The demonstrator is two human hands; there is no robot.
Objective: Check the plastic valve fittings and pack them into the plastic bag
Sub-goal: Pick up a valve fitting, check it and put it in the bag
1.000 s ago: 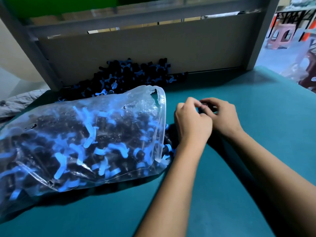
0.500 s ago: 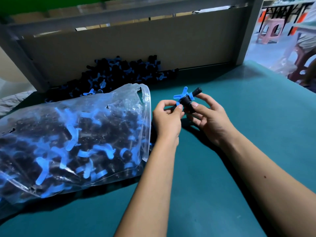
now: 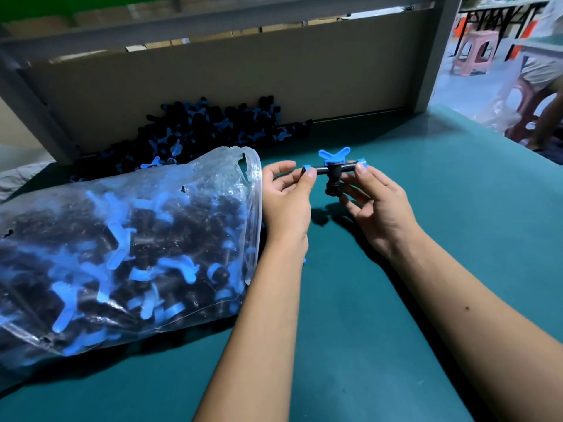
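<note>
Fitting (image 3: 332, 172) spans both hands above the bench (image 3: 457, 239), left fingers (image 3: 309, 175) pinching one blue end, right fingers (image 3: 361, 170) the other; half a second ago it sat bunched, tilted

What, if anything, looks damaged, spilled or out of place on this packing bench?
Mostly tidy. The plastic bag lies on its side with small tears in its upper film. Its mouth is open, and a few fittings sit at the opening by the left hand. The held valve fitting looks intact.
</note>
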